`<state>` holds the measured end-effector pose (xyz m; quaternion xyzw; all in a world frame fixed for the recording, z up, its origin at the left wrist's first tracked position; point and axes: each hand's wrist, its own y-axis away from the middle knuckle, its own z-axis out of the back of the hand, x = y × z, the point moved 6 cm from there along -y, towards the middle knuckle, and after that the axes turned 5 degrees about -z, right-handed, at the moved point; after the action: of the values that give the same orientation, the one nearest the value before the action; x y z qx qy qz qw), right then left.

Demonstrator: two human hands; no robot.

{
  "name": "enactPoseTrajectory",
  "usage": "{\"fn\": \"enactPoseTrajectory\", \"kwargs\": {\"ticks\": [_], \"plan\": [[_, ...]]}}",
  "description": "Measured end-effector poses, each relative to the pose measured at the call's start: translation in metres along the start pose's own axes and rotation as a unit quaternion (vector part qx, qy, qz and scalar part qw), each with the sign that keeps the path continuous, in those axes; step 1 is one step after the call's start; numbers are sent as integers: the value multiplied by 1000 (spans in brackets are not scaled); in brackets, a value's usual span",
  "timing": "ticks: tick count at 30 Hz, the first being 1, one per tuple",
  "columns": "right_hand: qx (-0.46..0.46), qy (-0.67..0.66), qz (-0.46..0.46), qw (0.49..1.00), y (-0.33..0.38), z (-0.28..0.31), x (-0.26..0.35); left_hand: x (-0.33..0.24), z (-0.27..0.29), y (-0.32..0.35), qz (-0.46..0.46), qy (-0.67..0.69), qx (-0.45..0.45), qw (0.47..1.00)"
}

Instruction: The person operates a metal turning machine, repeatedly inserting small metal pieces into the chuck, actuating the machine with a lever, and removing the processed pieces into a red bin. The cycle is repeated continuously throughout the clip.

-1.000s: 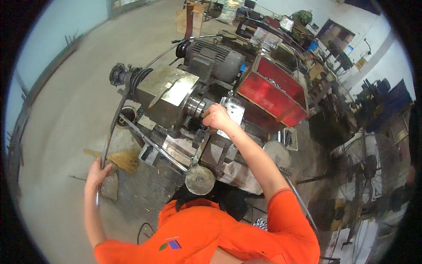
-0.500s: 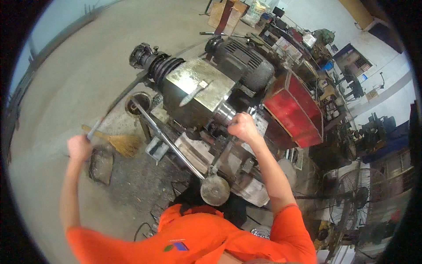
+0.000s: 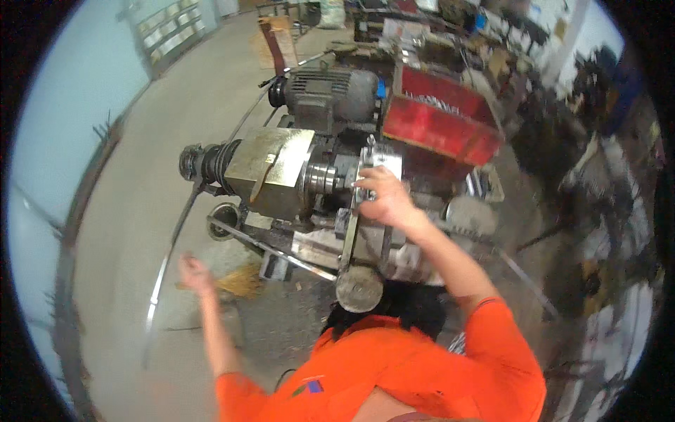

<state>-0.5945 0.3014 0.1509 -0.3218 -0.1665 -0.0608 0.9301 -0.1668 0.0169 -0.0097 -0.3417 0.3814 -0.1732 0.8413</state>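
Observation:
My left hand hangs apart from the long metal lever, just to its right; motion smears its fingers. At the centre, my right hand reaches over the metal slide block, its fingers stretched toward the shiny spindle nose. Whether its fingertips touch a small part there I cannot make out. Left of the spindle stands the square-topped headstock of the lathe, with a slim handled tool lying on top. A bar slopes down to a round metal disc in front of me.
Behind the headstock sits a grey electric motor. An open red bin with small metal parts inside stands at the back right. A straw broom lies on the floor at the left. Cluttered benches and machines line the right side.
My left hand has come off the lever and moved right. My right hand has loosened from a closed grip and reaches over the slide block. The whole view has swung.

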Motion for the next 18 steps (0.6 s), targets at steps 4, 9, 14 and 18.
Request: {"fn": "enactPoseTrajectory", "kwargs": {"ticks": [4,9,14,18], "plan": [[5,31,-97,995,69,64,-24,-38,-120,139,35,-24,479,877],[10,26,-296,955,181,137,-65,-3,-144,149,-267,-303,561,723],[-42,157,-479,863,311,198,-137,-30,-154,123,-220,-297,594,714],[101,286,-684,664,476,239,-218,17,-139,105,-77,-208,574,788]]}}
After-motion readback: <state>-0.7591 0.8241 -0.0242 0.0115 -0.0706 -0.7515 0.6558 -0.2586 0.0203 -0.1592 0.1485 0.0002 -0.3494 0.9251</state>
